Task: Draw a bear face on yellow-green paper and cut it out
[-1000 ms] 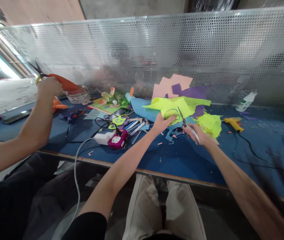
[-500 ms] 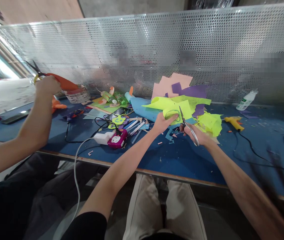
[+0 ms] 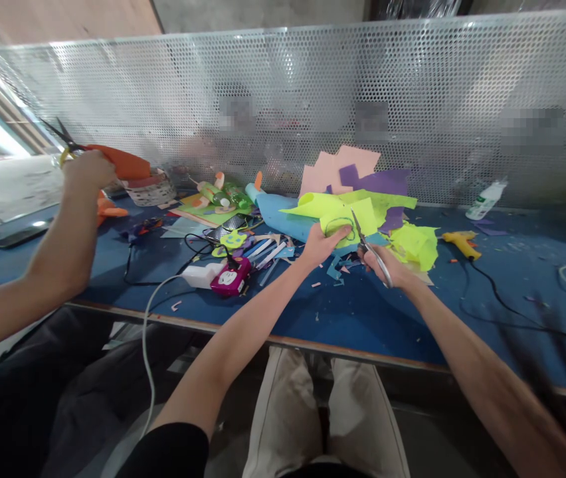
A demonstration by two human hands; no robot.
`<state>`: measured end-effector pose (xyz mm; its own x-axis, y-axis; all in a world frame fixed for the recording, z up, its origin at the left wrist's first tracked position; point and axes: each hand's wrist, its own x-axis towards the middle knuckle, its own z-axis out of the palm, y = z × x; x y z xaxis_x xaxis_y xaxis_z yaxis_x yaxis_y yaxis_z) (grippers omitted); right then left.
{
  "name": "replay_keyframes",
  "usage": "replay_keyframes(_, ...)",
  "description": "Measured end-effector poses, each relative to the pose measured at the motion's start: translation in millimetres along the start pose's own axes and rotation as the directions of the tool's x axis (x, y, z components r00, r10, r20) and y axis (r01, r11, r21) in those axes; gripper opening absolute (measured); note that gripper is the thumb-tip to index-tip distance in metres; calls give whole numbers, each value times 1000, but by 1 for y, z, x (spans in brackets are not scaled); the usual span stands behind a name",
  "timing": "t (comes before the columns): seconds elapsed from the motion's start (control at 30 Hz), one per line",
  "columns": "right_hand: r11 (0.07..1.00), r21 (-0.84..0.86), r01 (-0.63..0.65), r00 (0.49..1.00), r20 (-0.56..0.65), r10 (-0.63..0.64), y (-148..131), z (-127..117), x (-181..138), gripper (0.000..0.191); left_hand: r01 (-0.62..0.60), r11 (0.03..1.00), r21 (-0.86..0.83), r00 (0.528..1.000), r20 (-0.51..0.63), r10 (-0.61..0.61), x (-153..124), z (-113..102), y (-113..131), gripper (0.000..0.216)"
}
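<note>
My left hand (image 3: 323,244) pinches a sheet of bright yellow felt (image 3: 363,214) that bears a dark drawn outline. Thumb on top, it holds the sheet just above the table. In my right hand (image 3: 385,262) is a pair of scissors (image 3: 373,253), the fingers closed around the handles. The blades point up and away from me at the sheet's right part, beside the drawn outline; whether they are cutting through it I cannot tell. Under and behind the sheet lie a blue sheet (image 3: 283,216), purple pieces (image 3: 382,182) and pink sheets (image 3: 330,169).
At the left a co-worker's hand (image 3: 88,171) holds black scissors and orange material. A pink power adapter (image 3: 232,277) and pens (image 3: 268,252) lie left of my hands. To the right are a yellow glue gun (image 3: 462,244) with a cord and a white bottle (image 3: 486,199). A perforated metal screen (image 3: 188,99) stands behind.
The whole view has shifted slightly, so things appear a little further left. My hands keep the same holds on the felt and the scissors.
</note>
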<state>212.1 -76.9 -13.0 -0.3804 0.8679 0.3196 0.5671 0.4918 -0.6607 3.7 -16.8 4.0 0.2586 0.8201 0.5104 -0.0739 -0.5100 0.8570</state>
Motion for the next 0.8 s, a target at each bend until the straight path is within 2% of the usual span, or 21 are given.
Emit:
replay_keyframes(0.17,1000,-15,1,999,39,0,4,0,1,63,40,998,-44,998,-47,-42,1,1,-5,39)
replay_keyframes(0.5,999,-29,-41,999,7,41,-1,-1,-1,64,14,1000,-19,1000,-20,-15,-1,2,-4,35)
replay_keyframes(0.7,990,-43,-133,988,-90,129,-5,6,0,57,8,1000,6,1000,-8,-8,2,-1,-7,35)
replay_keyframes(0.8,992,-61,-112,989,-106,105,-6,8,1,52,2,999,51,1000,18,-3,3,-2,-11,37)
